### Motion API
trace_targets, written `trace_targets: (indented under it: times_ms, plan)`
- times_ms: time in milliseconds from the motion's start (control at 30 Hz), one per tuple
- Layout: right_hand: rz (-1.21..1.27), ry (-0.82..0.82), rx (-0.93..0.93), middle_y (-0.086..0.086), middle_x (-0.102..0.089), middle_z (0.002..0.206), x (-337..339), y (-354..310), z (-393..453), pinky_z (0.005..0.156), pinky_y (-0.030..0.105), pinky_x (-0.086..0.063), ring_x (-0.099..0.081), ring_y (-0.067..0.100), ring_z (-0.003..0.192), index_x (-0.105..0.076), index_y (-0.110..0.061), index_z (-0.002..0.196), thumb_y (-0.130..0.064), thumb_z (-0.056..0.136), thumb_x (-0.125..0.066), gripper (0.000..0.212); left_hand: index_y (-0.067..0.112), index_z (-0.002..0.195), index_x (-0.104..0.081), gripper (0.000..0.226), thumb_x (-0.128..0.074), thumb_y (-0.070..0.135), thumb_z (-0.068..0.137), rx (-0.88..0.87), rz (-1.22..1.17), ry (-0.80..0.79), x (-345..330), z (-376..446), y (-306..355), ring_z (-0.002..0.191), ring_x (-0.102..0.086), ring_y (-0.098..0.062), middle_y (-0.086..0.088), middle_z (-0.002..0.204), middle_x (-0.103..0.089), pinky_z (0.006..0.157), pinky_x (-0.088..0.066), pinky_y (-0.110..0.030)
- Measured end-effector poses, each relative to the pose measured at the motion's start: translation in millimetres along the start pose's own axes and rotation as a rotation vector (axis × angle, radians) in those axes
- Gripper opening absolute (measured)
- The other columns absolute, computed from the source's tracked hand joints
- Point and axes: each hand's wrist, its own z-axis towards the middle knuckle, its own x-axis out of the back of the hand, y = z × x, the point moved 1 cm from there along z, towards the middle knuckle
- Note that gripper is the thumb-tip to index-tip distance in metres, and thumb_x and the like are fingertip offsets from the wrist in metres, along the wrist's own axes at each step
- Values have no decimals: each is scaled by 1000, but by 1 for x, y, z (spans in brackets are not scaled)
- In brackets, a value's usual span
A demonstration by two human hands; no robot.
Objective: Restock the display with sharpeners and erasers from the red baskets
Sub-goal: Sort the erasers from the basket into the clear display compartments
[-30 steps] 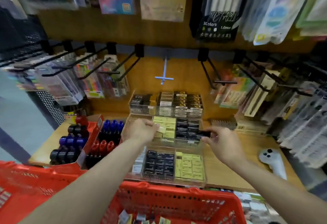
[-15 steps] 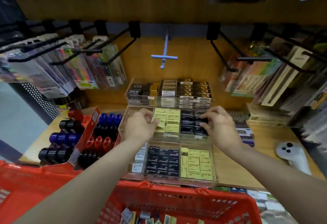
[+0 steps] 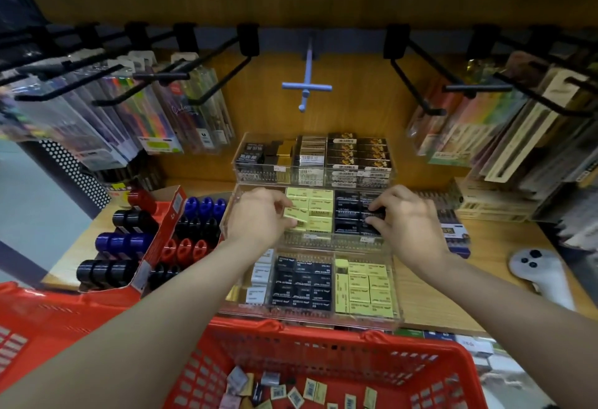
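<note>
Beneath the peg hooks, both hands work the middle clear tray (image 3: 323,242) near the desk's back edge, left hand (image 3: 259,217) pinching a yellow eraser (image 3: 296,214), right hand (image 3: 408,217) seating a black eraser (image 3: 372,214); next, likely more from the red basket (image 3: 323,353).

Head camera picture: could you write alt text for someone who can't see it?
Two bare hands reach into the middle clear tray of a shop display: the left hand at the yellow erasers, the right hand pinching a black eraser among the black ones. A red basket of loose erasers sits below, and boxed sharpeners stand to the left.
</note>
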Motion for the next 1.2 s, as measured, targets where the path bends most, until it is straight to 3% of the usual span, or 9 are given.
trace_targets:
  times_ms: [100,300,433,600,700,800,900,1033,1200]
  plan:
    - [-26,26,-25,-1,-63,108,-2,2,-2,87,39,-37,-60,23,101,-71,-19,103,-35,79,-79,29,30,101,-71,29,-84,33,74,-8,19,-63,2,2,3,89,-62,-10,10,96,-64,79,-55,-26]
    - [19,29,-75,-3,-63,107,-3,-8,6,85,36,-39,-60,20,97,-72,-20,101,-42,80,-76,30,33,85,-67,26,-88,30,69,7,67,-8,5,9,-2,90,-52,-11,7,103,-55,73,-42,-24]
    - [58,23,-110,-1,-63,107,-3,-10,6,89,42,-47,-61,21,96,-72,-19,101,-40,81,-76,29,30,96,-73,25,-85,25,74,-165,119,-56,-1,9,0,96,-55,-13,7,103,-55,82,-46,-27]
    - [56,-39,-135,2,-59,116,4,-14,0,93,42,-46,-59,23,104,-69,-18,111,-37,87,-71,31,28,101,-74,19,-75,33,84,-135,244,-83,3,3,11,102,-57,-16,3,113,-64,92,-53,-37]
    - [-14,36,-61,2,-57,120,17,-23,-32,92,42,-44,-58,23,107,-68,-18,115,-33,91,-65,28,24,119,-68,31,-60,40,94,-290,443,-28,4,-28,23,116,-51,-24,-2,123,-61,98,-46,-43]
    - [84,146,87,2,-61,109,25,-38,-91,84,43,-45,-59,23,99,-69,-14,103,-17,89,-64,15,20,110,-69,21,-55,25,95,-505,287,66,-6,-87,27,107,-54,-23,0,112,-63,86,-46,-39]
    - [176,-112,120,3,-62,97,-1,-48,-158,78,40,-51,-61,26,90,-67,-12,96,-13,86,-61,12,21,97,-67,16,-52,24,92,-467,221,-177,-41,-151,12,95,-61,-22,2,98,-64,73,-51,-34]
    - [239,-587,-229,7,-68,108,-56,-32,-230,89,31,-49,-65,25,102,-70,-15,108,-17,86,-62,23,26,108,-68,22,-53,25,92,-222,339,-637,-96,-205,-44,108,-63,-26,-2,113,-68,86,-53,-37]
    - [276,-755,-595,7,-74,106,-109,11,-281,89,29,-49,-68,24,100,-72,-13,108,-20,83,-73,26,25,119,-63,26,-51,24,97,55,262,-842,-145,-221,-110,117,-57,-26,-5,117,-68,94,-48,-34]
